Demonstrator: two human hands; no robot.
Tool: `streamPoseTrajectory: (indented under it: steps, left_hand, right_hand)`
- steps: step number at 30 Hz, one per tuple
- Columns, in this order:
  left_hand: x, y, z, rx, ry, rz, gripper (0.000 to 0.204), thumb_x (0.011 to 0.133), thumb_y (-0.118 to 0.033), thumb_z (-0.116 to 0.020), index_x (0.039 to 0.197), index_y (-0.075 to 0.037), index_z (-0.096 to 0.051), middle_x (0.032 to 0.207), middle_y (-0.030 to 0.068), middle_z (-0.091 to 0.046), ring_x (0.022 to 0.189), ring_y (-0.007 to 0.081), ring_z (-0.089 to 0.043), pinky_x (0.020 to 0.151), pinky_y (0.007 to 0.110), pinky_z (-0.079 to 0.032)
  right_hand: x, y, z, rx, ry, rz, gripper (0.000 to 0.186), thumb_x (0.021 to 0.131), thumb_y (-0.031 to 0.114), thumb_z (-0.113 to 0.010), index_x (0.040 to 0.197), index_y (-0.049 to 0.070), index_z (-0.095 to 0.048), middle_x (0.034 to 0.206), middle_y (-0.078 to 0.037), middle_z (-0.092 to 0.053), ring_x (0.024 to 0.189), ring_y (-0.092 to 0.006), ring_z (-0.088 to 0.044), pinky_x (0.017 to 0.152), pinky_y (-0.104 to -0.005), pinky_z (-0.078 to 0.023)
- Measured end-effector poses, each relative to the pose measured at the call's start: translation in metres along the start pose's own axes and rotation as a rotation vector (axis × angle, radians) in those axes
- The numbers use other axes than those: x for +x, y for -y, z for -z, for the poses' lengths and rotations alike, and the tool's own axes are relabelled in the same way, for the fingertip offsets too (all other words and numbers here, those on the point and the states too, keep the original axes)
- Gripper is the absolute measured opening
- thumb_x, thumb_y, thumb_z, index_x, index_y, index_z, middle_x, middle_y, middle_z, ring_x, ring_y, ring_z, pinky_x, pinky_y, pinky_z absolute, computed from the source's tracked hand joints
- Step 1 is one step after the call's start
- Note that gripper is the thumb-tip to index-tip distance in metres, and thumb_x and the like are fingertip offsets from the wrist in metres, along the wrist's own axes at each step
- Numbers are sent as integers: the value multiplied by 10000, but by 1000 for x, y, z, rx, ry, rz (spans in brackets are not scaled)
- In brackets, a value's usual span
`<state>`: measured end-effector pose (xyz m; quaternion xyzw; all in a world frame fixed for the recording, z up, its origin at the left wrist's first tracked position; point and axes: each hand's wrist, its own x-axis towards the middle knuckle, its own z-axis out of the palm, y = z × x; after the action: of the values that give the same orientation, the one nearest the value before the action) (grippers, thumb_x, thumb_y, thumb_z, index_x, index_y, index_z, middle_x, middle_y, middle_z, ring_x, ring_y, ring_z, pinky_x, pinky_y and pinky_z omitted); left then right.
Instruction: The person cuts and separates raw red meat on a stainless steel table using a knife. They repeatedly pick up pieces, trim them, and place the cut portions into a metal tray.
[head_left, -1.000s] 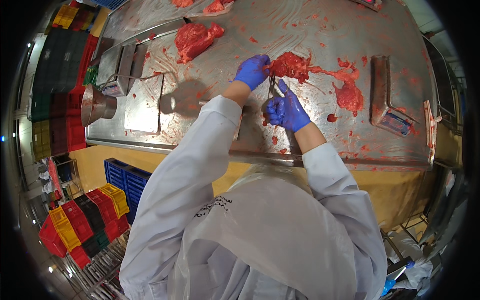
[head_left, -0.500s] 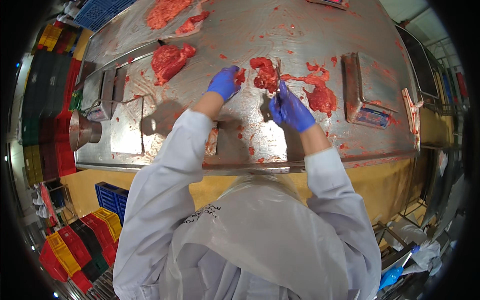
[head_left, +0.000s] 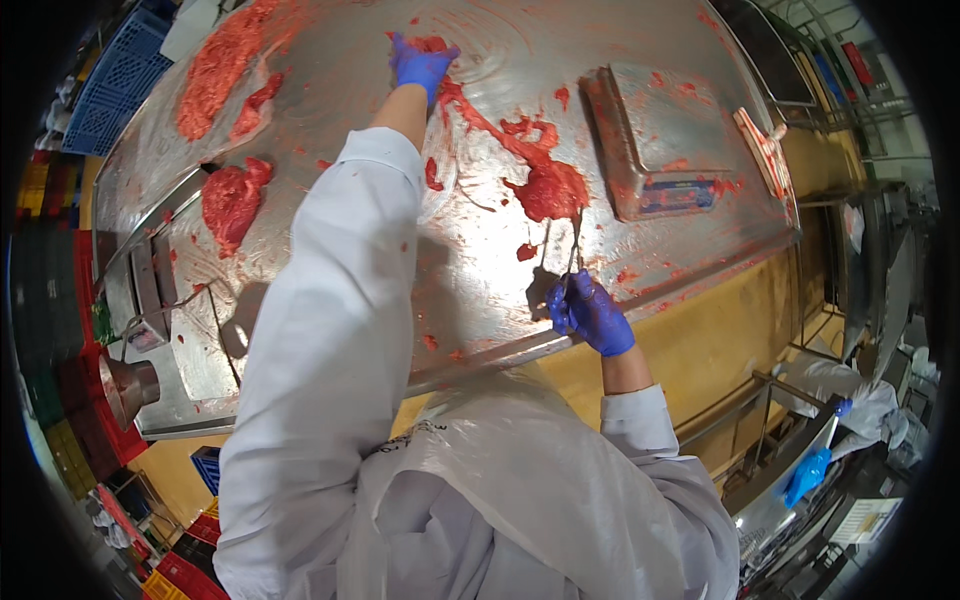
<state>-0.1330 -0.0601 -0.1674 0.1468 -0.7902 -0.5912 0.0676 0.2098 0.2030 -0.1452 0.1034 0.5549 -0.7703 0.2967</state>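
Observation:
Gloved in blue, my left hand [head_left: 422,66] is far out over the steel table [head_left: 480,345], its fingers closed on a piece of red meat [head_left: 428,44]. My right hand [head_left: 592,312], also in a blue glove, is close to the table's front edge. It grips a thin-bladed knife [head_left: 577,240], whose handle is mostly hidden in my fist. The blade points away from me, its tip at the near side of a larger lump of meat [head_left: 552,190]. From that lump a narrow red strip [head_left: 478,122] trails toward my left hand.
A steel scale [head_left: 665,130] stands to the right, with a pale-red strip [head_left: 764,152] beyond it. On the left lie another lump of meat [head_left: 234,203] and a heap of red trimmings [head_left: 220,75]. A metal funnel-shaped vessel [head_left: 128,388] is at the left corner.
My left hand has reached farther away with meat in it. My right hand has drawn back toward the front edge with the knife. The view has shifted and turned.

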Motion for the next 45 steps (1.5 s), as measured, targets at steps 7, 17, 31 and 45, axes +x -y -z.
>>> streamPoseTrajectory:
  steps: [7,17,31,45]
  left_hand:
    - [-218,45,-56,139,768,-193,297,810,-141,-648,1069,-36,-548,990,156,-583,906,302,-588,831,372,-485]
    - [-260,71,108,782,339,-215,115,791,-145,-634,893,-91,-641,868,134,-607,848,329,-593,735,405,-487]
    - [-246,48,32,313,283,-84,353,761,-228,-683,1046,-27,-629,875,116,-682,745,190,-651,682,305,-517]
    - [-252,50,52,378,446,-12,340,821,-284,-594,1010,-8,-658,862,159,-669,781,268,-631,752,365,-487]
  right_hand:
    - [-22,5,38,84,-182,-6,612,887,678,-408,755,100,-559,611,-12,-541,516,-90,-483,466,-215,-342]
    - [11,17,28,101,175,-179,527,929,585,-422,838,83,-553,732,-67,-570,574,-158,-537,507,-273,-440]
    - [42,-11,-17,182,280,-324,640,920,643,-353,726,70,-562,624,-80,-526,512,-189,-498,449,-294,-417]
    - [56,-34,-20,19,203,-339,616,895,665,-402,652,112,-525,561,-44,-514,442,-167,-471,429,-271,-386]
